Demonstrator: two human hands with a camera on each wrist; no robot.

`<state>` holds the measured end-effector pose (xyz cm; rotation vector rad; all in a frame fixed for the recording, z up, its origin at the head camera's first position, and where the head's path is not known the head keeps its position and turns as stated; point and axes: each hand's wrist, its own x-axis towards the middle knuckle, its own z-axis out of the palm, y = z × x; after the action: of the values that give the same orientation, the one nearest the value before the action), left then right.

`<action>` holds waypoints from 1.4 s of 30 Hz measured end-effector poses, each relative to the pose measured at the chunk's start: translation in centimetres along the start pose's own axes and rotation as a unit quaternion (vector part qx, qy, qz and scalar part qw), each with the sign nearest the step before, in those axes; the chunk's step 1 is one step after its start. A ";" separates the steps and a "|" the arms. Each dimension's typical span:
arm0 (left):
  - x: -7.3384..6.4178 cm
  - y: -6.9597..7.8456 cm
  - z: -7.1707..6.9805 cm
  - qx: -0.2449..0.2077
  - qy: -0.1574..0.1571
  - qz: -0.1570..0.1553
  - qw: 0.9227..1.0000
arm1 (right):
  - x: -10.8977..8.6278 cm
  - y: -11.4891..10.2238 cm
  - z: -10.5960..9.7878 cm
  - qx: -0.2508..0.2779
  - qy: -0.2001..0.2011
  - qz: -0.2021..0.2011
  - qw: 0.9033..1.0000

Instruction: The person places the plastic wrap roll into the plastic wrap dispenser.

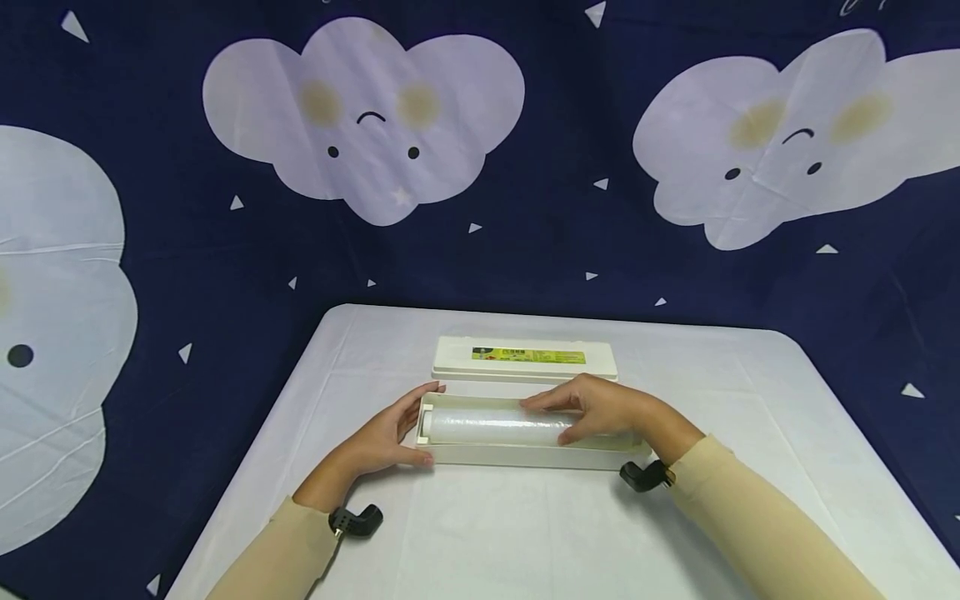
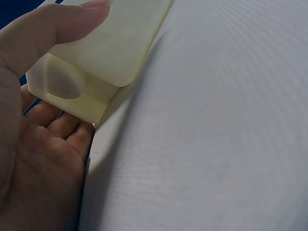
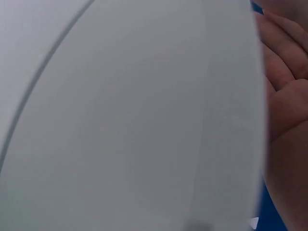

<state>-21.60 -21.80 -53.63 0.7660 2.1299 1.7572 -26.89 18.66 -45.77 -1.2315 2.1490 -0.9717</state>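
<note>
On the table sits a long white box [image 1: 525, 457] without its lid, a roll of cling film [image 1: 480, 425] lying lengthwise inside. My left hand [image 1: 386, 437] grips the box's left end, thumb on the front wall and fingers behind. In the left wrist view the thumb presses on the pale box [image 2: 103, 53], and the other fingers [image 2: 62, 125] curl behind its end. Reaching over from the right, my right hand [image 1: 600, 408] holds the roll, thumb on the near side and fingers on the far side. The box wall [image 3: 144, 115] fills most of the right wrist view.
Just behind the box lies a white lid [image 1: 450, 358] with a yellow-green label. The table [image 1: 480, 533] has a white cover, and a dark blue cloth with clouds [image 1: 555, 250] hangs behind it. Black wrist cameras [image 1: 356, 521] sit on both sleeves.
</note>
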 end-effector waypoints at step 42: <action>-0.1 0.4 0.1 0.008 -0.001 -0.006 1.000 | -11.4 4.1 3.2 0.085 0.333 -0.003 0.939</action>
<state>-21.38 -21.72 -53.25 0.7559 2.1449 1.7356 -21.44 28.94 -50.34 -0.8995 2.4641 -1.7289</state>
